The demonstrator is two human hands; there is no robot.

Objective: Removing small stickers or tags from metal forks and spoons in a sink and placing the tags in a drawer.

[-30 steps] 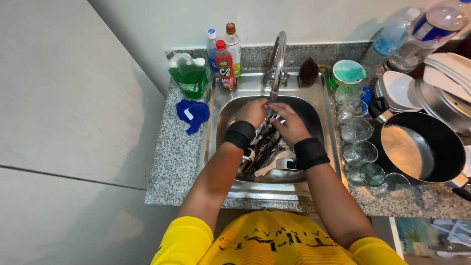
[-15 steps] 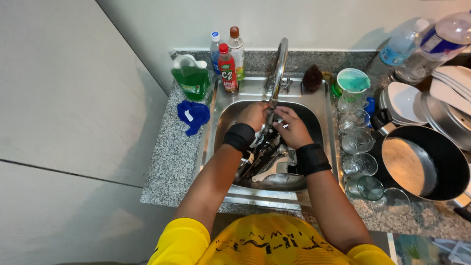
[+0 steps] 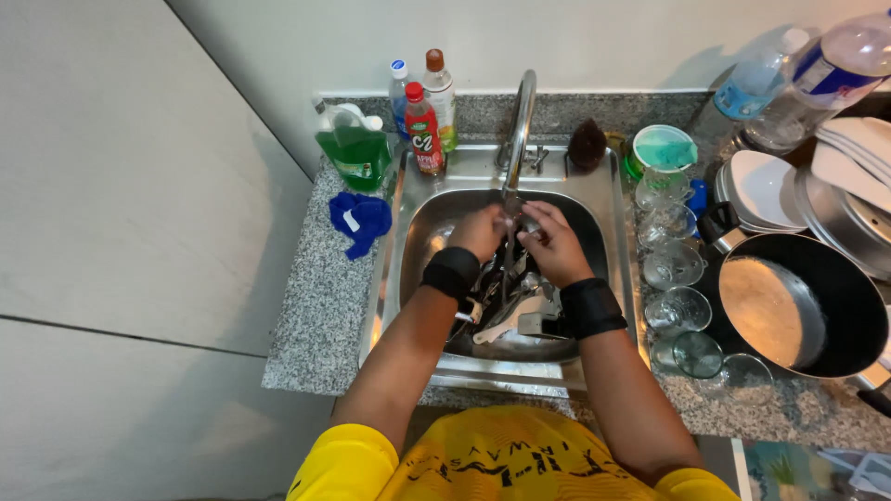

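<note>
A: While our left hand [image 3: 480, 231] and right hand [image 3: 554, 243] meet under the tap [image 3: 518, 130] at the middle of the frame, what do we actually have hold of?

B: Both hands are curled nearly closed around something small and pale right below the spout, over the sink [image 3: 603, 186]. We cannot tell what it is; the fingers cover most of it, and whether both hands grip it or one only rubs it is unclear

A: And underneath?

B: A heap of cutlery [image 3: 506, 297] lies in the basin, just below our wrists, handles pointing every way. We judge that wet, perhaps soapy fingers could let the piece slip into that heap, and a blade there could catch a hand reaching after it

A: What about the right side of the frame?

B: A row of clear glasses [image 3: 676, 264] stands on the tabletop [image 3: 320, 306] just beside the sink's edge, next to a black pan [image 3: 817, 297]. Our right elbow swinging out could knock one over, we think

A: What stays hard to read?

B: Whether water runs is hard to make out. The pan and the plates [image 3: 761, 190] are cut off at the right edge, and the basin floor hides under the cutlery
</note>
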